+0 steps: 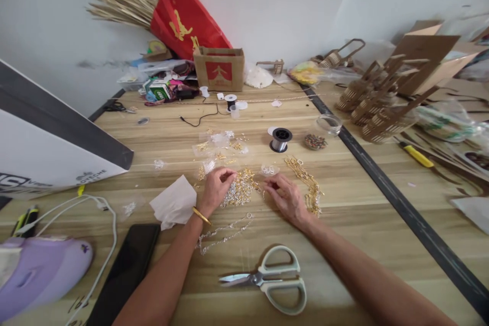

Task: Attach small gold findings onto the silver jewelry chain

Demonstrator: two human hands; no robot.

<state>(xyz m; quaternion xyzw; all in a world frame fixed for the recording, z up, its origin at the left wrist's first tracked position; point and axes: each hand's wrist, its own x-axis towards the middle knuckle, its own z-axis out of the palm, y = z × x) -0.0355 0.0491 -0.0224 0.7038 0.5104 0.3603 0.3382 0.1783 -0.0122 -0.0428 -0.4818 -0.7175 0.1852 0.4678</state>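
A pile of small gold and silver charms (pixel 240 191) lies on the wooden table between my hands. My left hand (pixel 217 188), a gold bangle at its wrist, is at the pile's left edge with thumb and fingers pinched; what they hold is too small to tell. My right hand (pixel 284 196) is also pinched, right of the pile, beside a few tiny pieces; its hold cannot be made out. Near my left wrist lies a silver chain (pixel 225 234). Several gold chains (pixel 311 188) lie beyond my right hand. A small bag of rings (pixel 270 169) sits between them.
Scissors (pixel 267 279) lie in front of me. A wire spool (pixel 281 140) and a bead dish (pixel 315 141) stand farther back. A tissue (pixel 173 201), a black phone (pixel 124 275) and a white cable (pixel 114 224) are at left. Small woven baskets (pixel 385 117) stand at right.
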